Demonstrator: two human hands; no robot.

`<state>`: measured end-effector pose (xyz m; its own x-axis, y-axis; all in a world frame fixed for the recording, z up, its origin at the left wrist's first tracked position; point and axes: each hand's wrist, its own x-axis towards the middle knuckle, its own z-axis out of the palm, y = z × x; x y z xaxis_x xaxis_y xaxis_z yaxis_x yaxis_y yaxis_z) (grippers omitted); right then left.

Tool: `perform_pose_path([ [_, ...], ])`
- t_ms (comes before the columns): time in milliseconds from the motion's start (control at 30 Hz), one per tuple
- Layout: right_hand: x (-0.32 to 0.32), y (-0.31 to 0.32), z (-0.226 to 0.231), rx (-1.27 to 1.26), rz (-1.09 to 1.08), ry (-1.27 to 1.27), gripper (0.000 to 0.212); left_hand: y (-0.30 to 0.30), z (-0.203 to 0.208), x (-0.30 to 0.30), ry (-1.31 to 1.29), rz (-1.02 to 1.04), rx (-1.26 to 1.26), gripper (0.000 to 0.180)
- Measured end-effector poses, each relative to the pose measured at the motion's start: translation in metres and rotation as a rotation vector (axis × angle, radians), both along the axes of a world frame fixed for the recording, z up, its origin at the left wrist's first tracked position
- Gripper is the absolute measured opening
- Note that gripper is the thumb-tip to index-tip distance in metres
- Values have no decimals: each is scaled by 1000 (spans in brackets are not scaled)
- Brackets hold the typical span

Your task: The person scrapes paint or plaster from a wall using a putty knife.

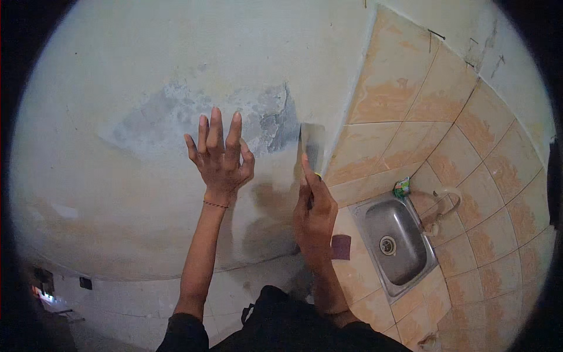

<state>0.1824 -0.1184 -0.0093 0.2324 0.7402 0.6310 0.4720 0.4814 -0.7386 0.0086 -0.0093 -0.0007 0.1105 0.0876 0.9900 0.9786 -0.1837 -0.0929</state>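
Observation:
My left hand is raised against the pale wall with its fingers spread and nothing in it. It overlaps the lower part of a grey, bare patch where the paint has come off. Along the patch's right side the edge looks cracked and flaking. My right hand grips a putty knife, its index finger stretched along the blade. The blade points up, just right of the patch and close to the tiled section; whether it touches the wall I cannot tell. Most of the handle is hidden in the hand.
At the lower right a steel sink is set in a tiled counter. A tap and a green packet are by it. A purple-brown square sheet lies on the counter. Orange-beige tiles cover the right wall.

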Motion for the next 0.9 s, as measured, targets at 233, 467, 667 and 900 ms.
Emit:
perform_pose_path([
  [233, 3, 2, 4, 60, -1, -29, 38, 0, 0, 2, -12, -9, 11, 58],
  [467, 4, -3, 7, 1, 28, -9, 37, -1, 0, 1, -1, 0, -10, 57],
  [667, 9, 9, -2, 84, 63, -13, 37, 2, 2, 2, 1, -20, 14, 57],
  [900, 20, -9, -11, -185, 622, 862, 45, -1, 0, 2, -2, -3, -11, 59],
])
